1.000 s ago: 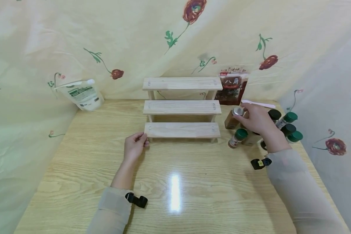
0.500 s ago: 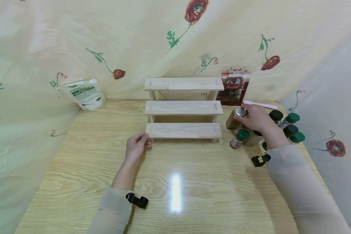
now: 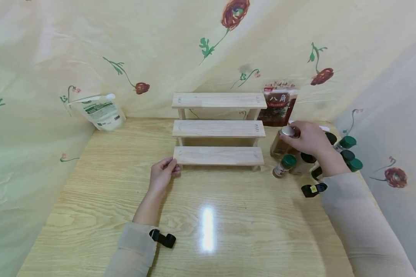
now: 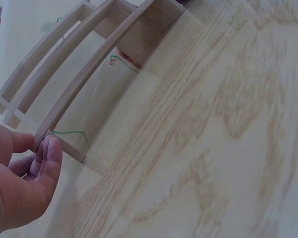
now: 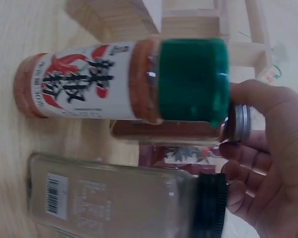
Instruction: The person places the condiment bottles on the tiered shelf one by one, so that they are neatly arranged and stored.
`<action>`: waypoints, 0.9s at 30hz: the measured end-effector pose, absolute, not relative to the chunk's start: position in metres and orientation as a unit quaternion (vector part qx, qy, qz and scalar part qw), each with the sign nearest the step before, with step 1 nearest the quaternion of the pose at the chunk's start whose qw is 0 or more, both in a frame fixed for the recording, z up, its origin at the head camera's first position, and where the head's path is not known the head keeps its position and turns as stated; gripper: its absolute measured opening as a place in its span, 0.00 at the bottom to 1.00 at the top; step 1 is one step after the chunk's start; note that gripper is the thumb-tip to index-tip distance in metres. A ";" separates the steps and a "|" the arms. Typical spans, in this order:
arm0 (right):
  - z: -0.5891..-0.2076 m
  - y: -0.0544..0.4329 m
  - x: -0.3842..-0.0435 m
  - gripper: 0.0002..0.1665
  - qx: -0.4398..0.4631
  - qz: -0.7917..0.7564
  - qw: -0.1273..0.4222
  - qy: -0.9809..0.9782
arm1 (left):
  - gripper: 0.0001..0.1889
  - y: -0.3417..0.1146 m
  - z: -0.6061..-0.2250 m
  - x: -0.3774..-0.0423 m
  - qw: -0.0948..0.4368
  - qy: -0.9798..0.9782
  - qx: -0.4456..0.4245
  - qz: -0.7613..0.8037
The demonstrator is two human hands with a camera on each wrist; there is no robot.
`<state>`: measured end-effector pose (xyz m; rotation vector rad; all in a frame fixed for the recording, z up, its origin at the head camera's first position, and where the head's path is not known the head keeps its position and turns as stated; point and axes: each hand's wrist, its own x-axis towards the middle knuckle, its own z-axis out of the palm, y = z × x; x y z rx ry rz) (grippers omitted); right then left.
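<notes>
My left hand (image 3: 161, 175) pinches the left end of the lowest board of a three-tier wooden rack (image 3: 218, 155). In the left wrist view, the thumb and curled fingers meet at that board's corner. My right hand (image 3: 308, 139) grips a square glass spice jar (image 3: 278, 148) by its silver cap, to the right of the rack. Brown contents fill the jar, seen partly behind a green-capped chilli powder bottle (image 5: 89, 84) in the right wrist view. A black-capped jar (image 5: 119, 196) of pale brown powder stands beside them.
Several more capped spice bottles (image 3: 348, 142) crowd the table's right edge, partly under my right forearm. A dark red star anise bag (image 3: 277, 107) leans on the back wall, near a white plastic stick (image 3: 324, 128). At the back left sits a white pouch (image 3: 102, 113).
My right hand has moved slightly right with the silver-capped jar, which shows more of its body now. My left hand keeps its hold on the rack. The head view has shifted a little.
</notes>
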<state>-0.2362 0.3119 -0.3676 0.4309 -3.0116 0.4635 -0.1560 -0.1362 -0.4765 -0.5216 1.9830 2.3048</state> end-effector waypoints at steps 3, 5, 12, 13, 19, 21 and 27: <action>-0.360 0.311 -0.234 0.25 0.143 0.173 0.067 -0.972 | 0.18 -0.137 -0.477 -0.156 0.028 0.643 -0.166 0.748; -0.353 0.309 -0.234 0.25 0.147 0.183 0.087 -0.968 | 0.19 -0.137 -0.477 -0.156 0.028 0.643 -0.163 0.748; -0.331 0.300 -0.236 0.23 0.160 0.191 0.117 -0.961 | 0.19 -0.137 -0.477 -0.156 0.028 0.642 -0.162 0.749; -0.328 0.299 -0.237 0.23 0.161 0.189 0.120 -0.961 | 0.20 -0.137 -0.477 -0.156 0.028 0.642 -0.161 0.749; -0.318 0.293 -0.240 0.23 0.169 0.184 0.143 -0.958 | 0.19 -0.138 -0.477 -0.156 0.028 0.641 -0.161 0.750; -0.314 0.290 -0.241 0.22 0.178 0.183 0.152 -0.955 | 0.19 -0.138 -0.477 -0.156 0.028 0.640 -0.161 0.750; -0.301 0.279 -0.244 0.18 0.196 0.176 0.164 -0.950 | 0.18 -0.138 -0.477 -0.157 0.029 0.650 -0.156 0.744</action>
